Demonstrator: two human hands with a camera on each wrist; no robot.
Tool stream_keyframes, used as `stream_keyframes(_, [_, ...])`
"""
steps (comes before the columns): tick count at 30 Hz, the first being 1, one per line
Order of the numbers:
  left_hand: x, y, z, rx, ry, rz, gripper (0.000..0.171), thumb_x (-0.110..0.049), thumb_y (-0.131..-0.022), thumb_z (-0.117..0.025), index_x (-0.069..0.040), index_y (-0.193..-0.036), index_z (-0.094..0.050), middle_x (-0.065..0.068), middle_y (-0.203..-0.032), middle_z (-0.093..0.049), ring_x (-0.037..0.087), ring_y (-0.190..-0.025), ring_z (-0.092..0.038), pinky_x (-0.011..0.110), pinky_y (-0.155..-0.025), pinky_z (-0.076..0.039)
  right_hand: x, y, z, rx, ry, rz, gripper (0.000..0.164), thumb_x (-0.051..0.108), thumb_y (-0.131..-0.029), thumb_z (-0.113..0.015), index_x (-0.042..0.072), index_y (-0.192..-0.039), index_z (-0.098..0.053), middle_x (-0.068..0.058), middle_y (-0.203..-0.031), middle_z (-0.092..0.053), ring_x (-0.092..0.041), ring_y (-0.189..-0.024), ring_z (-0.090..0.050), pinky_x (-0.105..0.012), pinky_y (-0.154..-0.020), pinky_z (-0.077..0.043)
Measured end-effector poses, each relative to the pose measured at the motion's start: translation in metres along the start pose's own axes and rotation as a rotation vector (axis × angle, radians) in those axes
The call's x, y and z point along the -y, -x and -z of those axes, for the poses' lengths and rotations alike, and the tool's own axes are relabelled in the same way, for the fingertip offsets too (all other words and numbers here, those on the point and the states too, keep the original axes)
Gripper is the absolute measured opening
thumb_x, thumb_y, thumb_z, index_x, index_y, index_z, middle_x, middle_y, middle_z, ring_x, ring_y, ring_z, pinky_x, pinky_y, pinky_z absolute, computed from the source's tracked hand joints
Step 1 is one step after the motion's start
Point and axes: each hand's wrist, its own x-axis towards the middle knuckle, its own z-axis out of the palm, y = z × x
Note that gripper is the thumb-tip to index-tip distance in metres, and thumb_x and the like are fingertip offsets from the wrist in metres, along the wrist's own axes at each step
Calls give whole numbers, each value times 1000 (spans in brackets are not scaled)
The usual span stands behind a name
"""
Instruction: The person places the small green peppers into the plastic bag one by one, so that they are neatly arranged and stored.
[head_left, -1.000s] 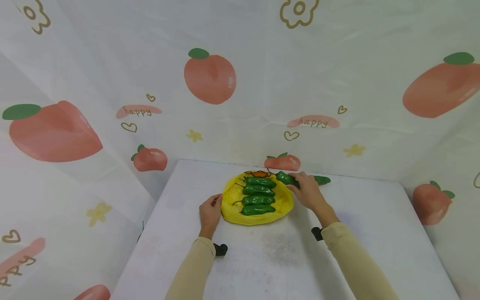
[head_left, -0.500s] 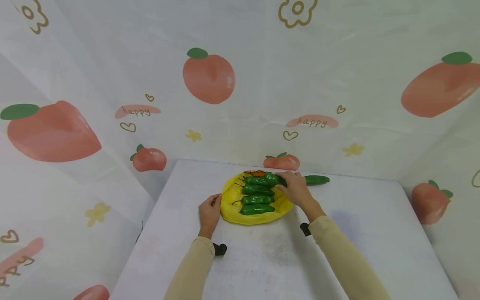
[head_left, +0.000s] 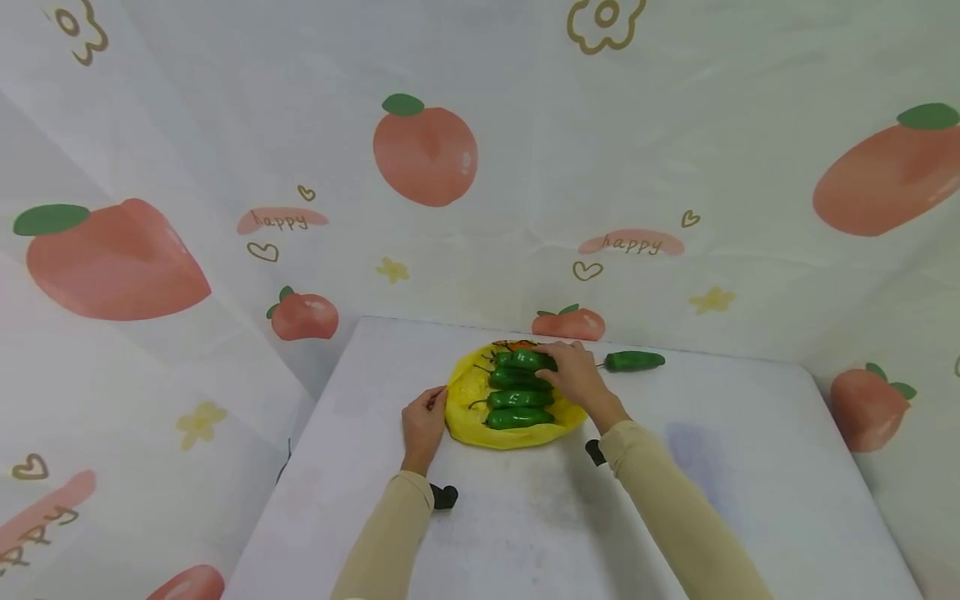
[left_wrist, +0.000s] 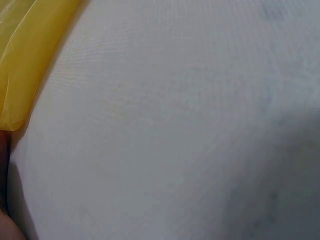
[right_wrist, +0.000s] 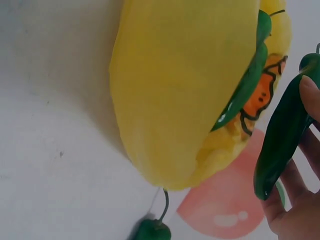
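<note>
A yellow plastic bag [head_left: 465, 432] with its mouth spread wide lies on the table in the head view. Several green peppers [head_left: 519, 399] sit inside it in a row, stems to the left. My left hand [head_left: 423, 427] pinches the bag's left edge; its fingers are mostly outside the left wrist view. Over the bag's far side my right hand [head_left: 577, 373] holds another green pepper [right_wrist: 282, 130] between thumb and fingers. The right wrist view shows that pepper apart from the bag's wall. An orange print with dark outlines marks the bag's far rim.
One loose green pepper [head_left: 634, 361] lies on the white table [head_left: 735, 467], right of the bag near the back edge. A white curtain [head_left: 510, 250] printed with peaches stands behind the table and along both sides.
My right hand has carried its pepper leftward from the bag's right rim to over the peppers inside, uncovering the loose pepper. The left hand has stayed at the bag's edge.
</note>
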Motion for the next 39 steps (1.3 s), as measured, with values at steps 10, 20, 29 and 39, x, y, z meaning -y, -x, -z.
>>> stream_keyframes(10, [-1,0,0,-6,6,5,20,-24,-99,-68,-10,-108,-80,7,-95,-80,15,-78,-65,17,-68,-51,11,-14,-13,65,3,-45,50,31,-95,-73,17,-142,-61,-8,-144,-63,-37,-122,-54,-58,-101,-38])
stream_keyframes(20, [-1,-1,2,0,4,4,21,-25,-100,-68,-11,-108,-80,7,-95,-79,15,-78,-65,16,-68,-51,16,-24,-27,86,-18,-89,49,28,-96,-73,18,-142,-61,-9,-144,-62,-38,-132,-53,-60,-105,-38])
stream_keyframes(29, [0,-1,1,13,35,13,21,-27,-100,-67,-12,-108,-80,5,-93,-79,14,-76,-63,17,-66,-51,14,-28,-37,96,3,-110,50,30,-95,-73,21,-143,-60,-9,-147,-60,-36,-134,-52,-60,-105,-38])
stream_keyframes(39, [1,0,0,13,17,27,20,-26,-100,-67,-13,-109,-80,5,-92,-79,14,-76,-62,17,-66,-51,16,-28,-37,102,-22,-131,51,29,-96,-72,21,-145,-58,-8,-150,-57,-37,-137,-47,-61,-107,-33])
